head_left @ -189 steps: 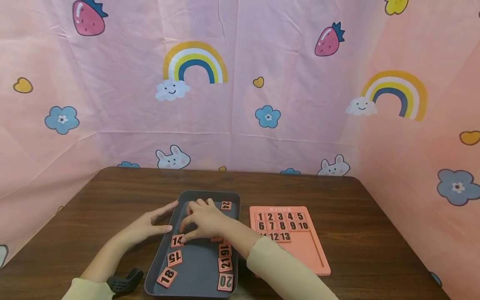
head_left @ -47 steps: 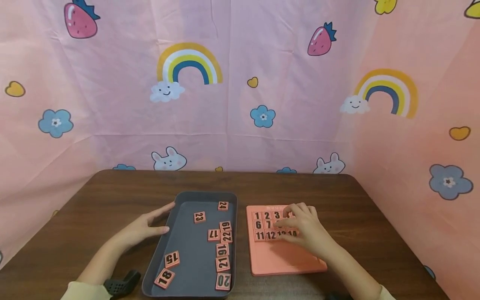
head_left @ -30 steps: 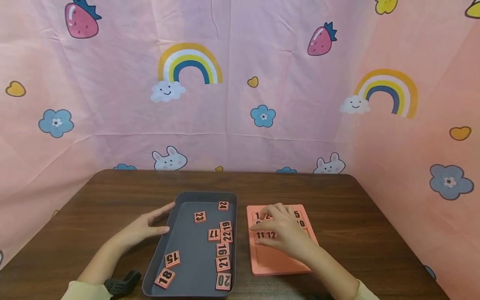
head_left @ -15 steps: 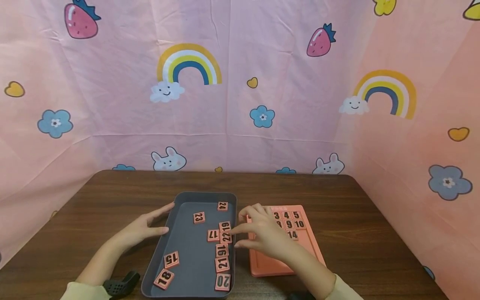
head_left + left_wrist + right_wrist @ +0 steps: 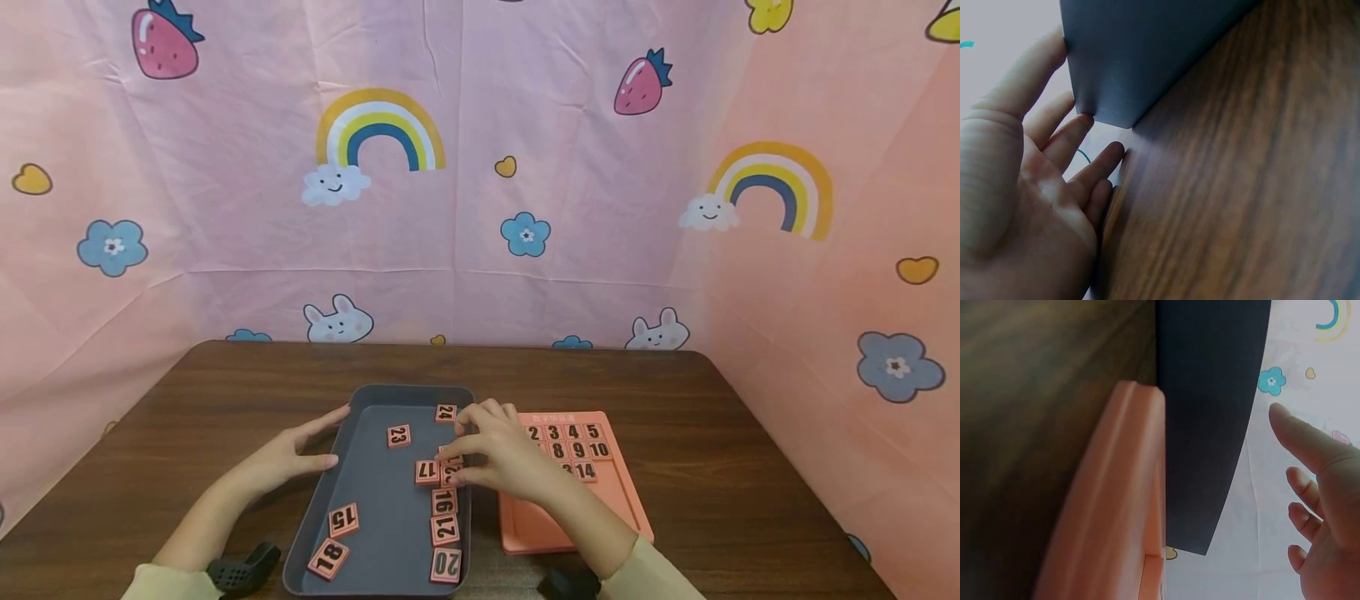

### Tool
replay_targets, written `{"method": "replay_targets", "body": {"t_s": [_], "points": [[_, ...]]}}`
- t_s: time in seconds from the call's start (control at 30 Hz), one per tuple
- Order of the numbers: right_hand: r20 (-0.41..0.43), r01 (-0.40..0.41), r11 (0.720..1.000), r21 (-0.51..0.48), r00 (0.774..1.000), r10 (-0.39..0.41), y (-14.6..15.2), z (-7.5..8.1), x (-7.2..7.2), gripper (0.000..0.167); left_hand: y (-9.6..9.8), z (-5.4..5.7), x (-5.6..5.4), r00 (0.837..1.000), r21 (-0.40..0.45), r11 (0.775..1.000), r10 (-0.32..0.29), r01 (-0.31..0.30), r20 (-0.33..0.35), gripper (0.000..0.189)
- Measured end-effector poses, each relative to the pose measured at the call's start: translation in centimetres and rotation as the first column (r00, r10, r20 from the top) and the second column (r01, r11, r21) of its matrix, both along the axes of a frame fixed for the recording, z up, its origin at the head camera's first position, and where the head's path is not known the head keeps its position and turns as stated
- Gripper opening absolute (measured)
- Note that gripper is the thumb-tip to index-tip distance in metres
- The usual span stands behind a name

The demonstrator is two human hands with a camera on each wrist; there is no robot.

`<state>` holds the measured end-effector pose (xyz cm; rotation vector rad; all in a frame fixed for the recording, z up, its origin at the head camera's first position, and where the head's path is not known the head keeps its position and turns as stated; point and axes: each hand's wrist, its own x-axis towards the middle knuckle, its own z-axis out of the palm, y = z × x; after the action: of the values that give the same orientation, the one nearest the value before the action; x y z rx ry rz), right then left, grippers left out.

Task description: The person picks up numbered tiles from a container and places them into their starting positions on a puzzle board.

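Observation:
My left hand (image 5: 281, 458) rests with straight fingers against the left side of a dark grey tray (image 5: 375, 542); the left wrist view shows fingertips on the tray's outer wall (image 5: 1141, 56). Over the tray's right rim reaches my right hand (image 5: 495, 450), fingers loosely bent above number tiles, partly covering two of them beside tile 17 (image 5: 427, 472). In the right wrist view nothing is between its fingers (image 5: 1300, 434). Tiles 16 (image 5: 444, 502), 21 (image 5: 444, 529) and 20 (image 5: 446, 565) line the right side. Tile 14 (image 5: 585, 472) sits in the pink number board (image 5: 618, 500), partly hidden by my right arm.
Elsewhere in the tray lie tiles 15 (image 5: 343, 519), 18 (image 5: 328, 558), 23 (image 5: 399, 436) and 24 (image 5: 446, 412). The brown wooden table (image 5: 255, 392) carries tray and board side by side. A patterned pink cloth (image 5: 420, 292) hangs behind it.
Tile 14 has gone from the tray's left side into the board's third row. My right hand has since moved left from the board to the tray's right side. My left hand stays put.

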<state>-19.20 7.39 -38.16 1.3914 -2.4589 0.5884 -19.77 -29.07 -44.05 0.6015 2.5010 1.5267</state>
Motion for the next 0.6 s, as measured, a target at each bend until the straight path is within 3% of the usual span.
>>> {"method": "replay_targets", "body": {"t_s": [0.6], "points": [[0.13,0.113,0.994,0.002,0.985,-0.113,-1.4,-0.4,-2.9,0.029,-0.1,-0.1,0.1,1.0,0.006,1.0,-0.001,0.001,0.014,0.068]]}}
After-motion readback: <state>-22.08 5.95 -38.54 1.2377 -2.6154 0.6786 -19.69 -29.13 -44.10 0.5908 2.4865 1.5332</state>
